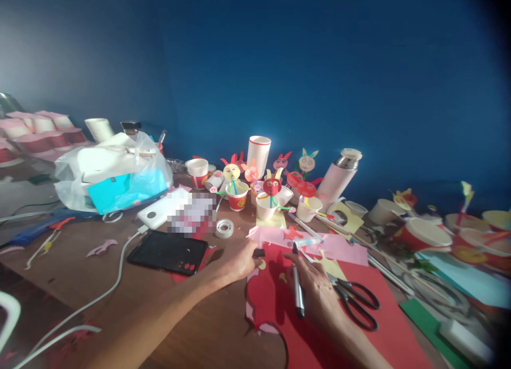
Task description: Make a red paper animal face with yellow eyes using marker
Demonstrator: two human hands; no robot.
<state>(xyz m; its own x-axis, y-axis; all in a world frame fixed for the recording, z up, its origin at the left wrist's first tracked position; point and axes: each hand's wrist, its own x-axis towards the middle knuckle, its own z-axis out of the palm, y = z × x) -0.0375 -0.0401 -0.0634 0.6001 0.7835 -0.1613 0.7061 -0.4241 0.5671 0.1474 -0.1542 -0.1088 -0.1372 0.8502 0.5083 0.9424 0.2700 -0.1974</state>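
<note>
My right hand (319,286) is closed on a grey marker pen (297,286), dark at both ends, held over red paper (267,294). My left hand (241,260) pinches a small black piece that looks like the marker's cap (258,253), a short way to the left. Under both hands lies the red paper with a curved, cut-out edge. A strip of pink paper (353,250) and pale yellow scraps rest along its far side. Black-handled scissors (357,300) lie on the red sheet just right of my right hand, their blades partly hidden.
Paper cups with paper faces on sticks (272,188) stand behind my hands, beside a pink thermos (337,180). Left are a roll of tape (224,228), a black phone (167,252), a cabled white power bank (163,206) and a plastic bag (72,185). More cups (423,236) crowd the right.
</note>
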